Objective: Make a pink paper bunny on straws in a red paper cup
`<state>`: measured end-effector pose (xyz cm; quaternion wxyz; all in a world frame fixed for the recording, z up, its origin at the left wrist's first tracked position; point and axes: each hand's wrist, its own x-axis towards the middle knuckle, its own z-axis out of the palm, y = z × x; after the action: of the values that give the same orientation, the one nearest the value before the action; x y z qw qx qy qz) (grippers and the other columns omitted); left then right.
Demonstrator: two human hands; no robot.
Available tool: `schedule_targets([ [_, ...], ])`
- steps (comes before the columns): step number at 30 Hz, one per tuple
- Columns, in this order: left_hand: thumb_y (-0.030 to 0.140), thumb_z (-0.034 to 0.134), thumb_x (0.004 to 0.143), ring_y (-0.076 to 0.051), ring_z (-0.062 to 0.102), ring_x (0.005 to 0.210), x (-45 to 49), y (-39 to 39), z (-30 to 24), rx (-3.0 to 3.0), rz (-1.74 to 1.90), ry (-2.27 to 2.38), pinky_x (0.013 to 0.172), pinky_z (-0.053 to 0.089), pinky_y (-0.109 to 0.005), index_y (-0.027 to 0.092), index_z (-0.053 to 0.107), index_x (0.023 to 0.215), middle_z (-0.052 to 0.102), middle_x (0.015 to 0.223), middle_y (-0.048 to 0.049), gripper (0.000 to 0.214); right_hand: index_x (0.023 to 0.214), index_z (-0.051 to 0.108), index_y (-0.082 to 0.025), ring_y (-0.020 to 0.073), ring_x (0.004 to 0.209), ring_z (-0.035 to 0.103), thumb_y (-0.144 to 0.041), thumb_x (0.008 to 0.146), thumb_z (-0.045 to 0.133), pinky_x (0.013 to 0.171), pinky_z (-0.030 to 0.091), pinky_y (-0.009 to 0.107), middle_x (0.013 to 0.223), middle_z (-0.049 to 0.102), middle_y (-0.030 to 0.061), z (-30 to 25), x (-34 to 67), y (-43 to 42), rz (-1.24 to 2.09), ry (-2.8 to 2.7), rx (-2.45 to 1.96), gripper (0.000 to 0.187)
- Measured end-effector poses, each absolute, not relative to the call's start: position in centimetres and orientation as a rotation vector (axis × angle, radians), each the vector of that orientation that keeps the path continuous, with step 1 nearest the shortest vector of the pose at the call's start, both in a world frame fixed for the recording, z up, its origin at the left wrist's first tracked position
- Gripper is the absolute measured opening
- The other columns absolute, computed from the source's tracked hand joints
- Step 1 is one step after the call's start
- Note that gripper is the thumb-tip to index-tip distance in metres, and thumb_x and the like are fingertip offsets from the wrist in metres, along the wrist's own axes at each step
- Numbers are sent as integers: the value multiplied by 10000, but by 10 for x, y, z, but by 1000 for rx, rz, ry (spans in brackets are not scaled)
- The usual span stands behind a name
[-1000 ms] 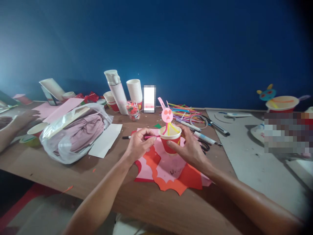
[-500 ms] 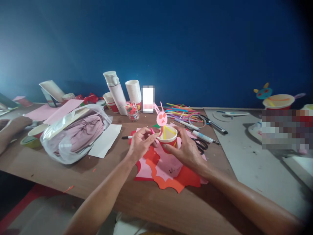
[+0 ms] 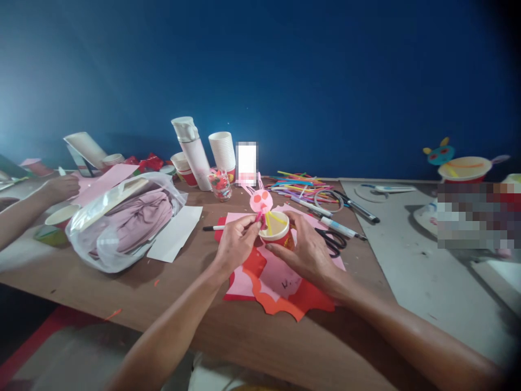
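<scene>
one red cup (image 3: pixel 277 235) gripped in right hand (image 3: pixel 306 245) (yellow print (image 3: pixel 288 240) illegible); left hand (image 3: pixel 239 239) pinches pink strip (image 3: pixel 259 217)

Paper cup (image 3: pixel 280 241): red wall, white rim and interior, yellow motif. Rabbit face (image 3: pixel 260 203): pink, with red-orange eyes and nose. Strips in cup (image 3: pixel 268 221): yellow. Adjoining strip (image 3: pixel 262 219): magenta. Card sheets: one pink (image 3: pixel 280 271) with black marks, one plain orange (image 3: pixel 313 301). Pipe-cleaner bundle (image 3: pixel 299 183): multicoloured. Scissors handles (image 3: pixel 336 239): black. Cloth (image 3: pixel 138 222): dusty mauve. Tabletop (image 3: pixel 163 304): brown. Wall (image 3: pixel 260 65): deep blue.
</scene>
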<state>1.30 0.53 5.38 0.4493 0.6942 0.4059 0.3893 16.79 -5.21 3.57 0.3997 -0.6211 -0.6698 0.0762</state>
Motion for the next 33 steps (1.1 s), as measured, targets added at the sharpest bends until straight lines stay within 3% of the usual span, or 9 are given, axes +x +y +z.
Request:
schedule_targets([
  [3,333,492,822,-111,535,556,12,5,50,1763,940,1052,518,414,-203,158,627,758,596,634,4,229,1209,419,-168,314,1069,551,-486,718,631,871,453,448,1178,569,153,33,167,-52,155,-1723,-1558,623],
  [12,342,447,842,-123,498,623,13,6,47,1810,865,1028,570,386,-220,162,552,757,558,676,-2,225,1249,370,-191,325,1069,545,-470,724,625,848,462,464,1191,559,147,30,164,-53,148,-1761,-1563,646],
  [20,362,426,851,-114,424,540,14,3,49,1913,919,1114,523,314,-229,189,457,660,487,595,20,260,1232,377,-196,323,1077,544,-436,745,603,844,463,460,1181,571,142,33,165,-54,131,-1782,-1555,588],
  [29,401,367,892,-166,532,769,18,-2,45,1806,996,1108,735,410,-277,192,515,868,569,816,-33,257,1248,379,-190,313,1094,546,-436,753,596,869,460,455,1188,573,150,36,162,-55,152,-1801,-1530,594],
  [33,422,406,878,-157,546,785,21,-4,42,1691,1054,1065,744,429,-264,193,523,889,584,846,-33,258,1258,369,-173,308,1107,540,-447,762,588,880,460,442,1194,569,154,38,162,-55,120,-1806,-1523,607],
])
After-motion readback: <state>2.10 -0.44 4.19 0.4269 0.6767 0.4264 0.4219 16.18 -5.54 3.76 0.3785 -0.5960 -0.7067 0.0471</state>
